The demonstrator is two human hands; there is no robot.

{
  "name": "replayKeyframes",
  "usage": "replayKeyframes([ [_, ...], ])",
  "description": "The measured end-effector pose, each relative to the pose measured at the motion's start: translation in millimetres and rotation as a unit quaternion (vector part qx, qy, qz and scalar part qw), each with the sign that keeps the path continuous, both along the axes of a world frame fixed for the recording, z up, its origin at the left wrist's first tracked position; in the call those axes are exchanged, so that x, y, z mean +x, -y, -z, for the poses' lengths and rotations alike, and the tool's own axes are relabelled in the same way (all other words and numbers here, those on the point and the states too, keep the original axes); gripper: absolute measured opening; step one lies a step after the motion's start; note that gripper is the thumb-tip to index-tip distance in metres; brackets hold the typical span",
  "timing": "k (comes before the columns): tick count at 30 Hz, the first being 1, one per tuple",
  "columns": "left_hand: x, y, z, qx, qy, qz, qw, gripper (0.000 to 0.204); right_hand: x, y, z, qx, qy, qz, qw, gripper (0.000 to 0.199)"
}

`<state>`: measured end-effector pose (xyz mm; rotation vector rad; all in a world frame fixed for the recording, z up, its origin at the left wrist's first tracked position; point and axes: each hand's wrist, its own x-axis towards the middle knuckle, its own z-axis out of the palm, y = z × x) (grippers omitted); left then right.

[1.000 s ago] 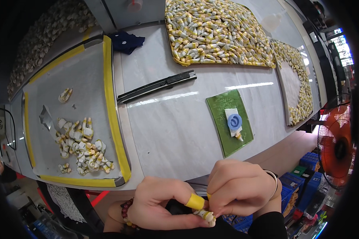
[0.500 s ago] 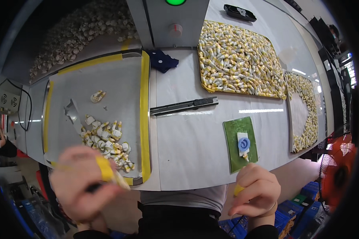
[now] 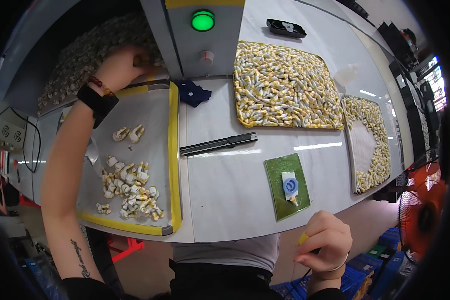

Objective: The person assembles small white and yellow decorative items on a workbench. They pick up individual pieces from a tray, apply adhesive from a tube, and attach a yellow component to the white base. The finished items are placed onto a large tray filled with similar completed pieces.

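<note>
My left hand (image 3: 121, 69) reaches over the tray into the shadowed recess at the far left, where many small white pieces (image 3: 97, 42) lie heaped. Its fingers are smeared by motion. Below that arm, small white-and-yellow moulded pieces (image 3: 132, 187) are piled in a tray (image 3: 174, 165) edged with yellow tape. A separate pair of pieces (image 3: 136, 133) lies farther back in it. My right hand (image 3: 327, 240) is closed at the table's near edge, with a bit of yellow (image 3: 303, 238) at its fingers. Beyond it, a green mat (image 3: 279, 207) bears a blue ring (image 3: 291, 186) on a white block.
A closed black utility knife (image 3: 220, 143) lies mid-table. Behind it are a navy cloth (image 3: 192, 93) and a grey machine with a green light (image 3: 203, 21). White-and-yellow pieces fill one tray (image 3: 287, 85) and ring another (image 3: 365, 145). An orange fan (image 3: 426, 205) stands right.
My left hand has moved from the near edge of the taped tray up into the far-left recess. A second piece now shows beside the lone one in that tray. My right hand stays closed.
</note>
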<state>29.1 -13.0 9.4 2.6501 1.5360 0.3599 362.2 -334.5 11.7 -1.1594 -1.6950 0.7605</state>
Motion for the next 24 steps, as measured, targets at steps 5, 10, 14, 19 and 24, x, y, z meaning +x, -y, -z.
replayKeyframes([
  [5, -1.7, 29.2, -19.6, -0.124, 0.168, -0.006, 0.978, 0.022, 36.3, -3.8, -25.8, -0.013, 0.162, 0.017, 0.987, 0.021],
  [10, 28.3, 147.0, -60.1, -0.164, 0.243, 0.244, 0.924, 0.017, 63.6, -63.3, -33.7, -0.021, 0.394, 0.112, 0.912, 0.021],
  [14, 48.4, 224.9, -69.4, -0.449, 0.316, 0.371, 0.749, 0.019, 75.4, -139.7, -15.0, 0.047, 0.381, 0.029, 0.923, 0.016],
  [19, 59.1, 255.4, 1.1, -0.636, 0.425, 0.24, 0.598, 0.018, 84.3, -162.5, 3.3, -0.106, 0.314, 0.051, 0.942, 0.013],
  [24, 76.2, 273.5, 25.5, -0.552, 0.615, 0.145, 0.544, 0.023, 78.3, -158.5, 5.0, -0.119, 0.321, 0.077, 0.937, 0.014],
])
